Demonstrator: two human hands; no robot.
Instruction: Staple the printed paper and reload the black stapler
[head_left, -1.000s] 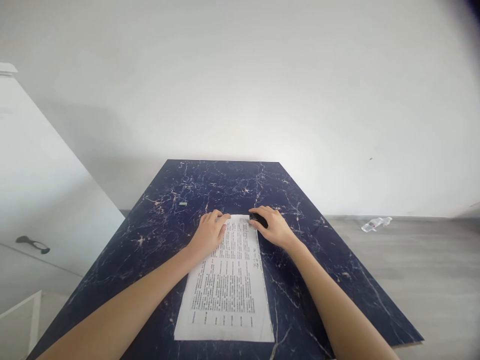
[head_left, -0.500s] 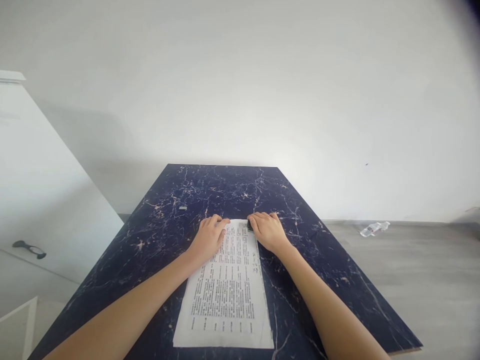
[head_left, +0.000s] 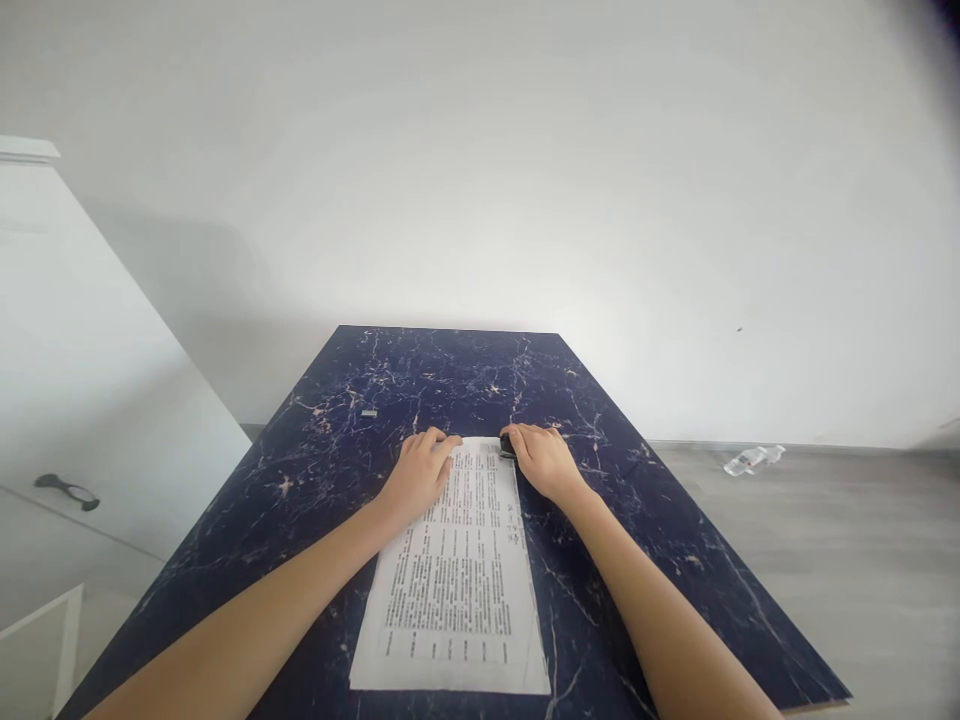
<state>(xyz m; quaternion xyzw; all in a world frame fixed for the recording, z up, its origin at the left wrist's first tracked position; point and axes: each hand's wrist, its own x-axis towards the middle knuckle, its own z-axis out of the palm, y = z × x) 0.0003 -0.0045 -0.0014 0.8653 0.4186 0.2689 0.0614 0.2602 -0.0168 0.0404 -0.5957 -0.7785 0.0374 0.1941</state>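
Note:
A stack of printed white paper (head_left: 457,580) lies lengthwise on a dark blue marbled table (head_left: 660,540). My left hand (head_left: 418,472) rests on the paper's far left corner, fingers curled and pressing down on it. My right hand (head_left: 541,458) is at the far right corner, closed over a small black object (head_left: 507,446), apparently a stapler, that sits on the paper's corner. Most of that object is hidden under my fingers.
A small grey piece (head_left: 368,412) lies on the table to the far left of the paper. A white cabinet (head_left: 82,400) with a dark handle (head_left: 66,490) stands on the left. An empty plastic bottle (head_left: 752,459) lies on the grey floor at right, by the white wall.
My right hand has closed further over the black object at the paper's corner; more of it showed a second ago. The left hand has stayed put. The view shifted slightly.

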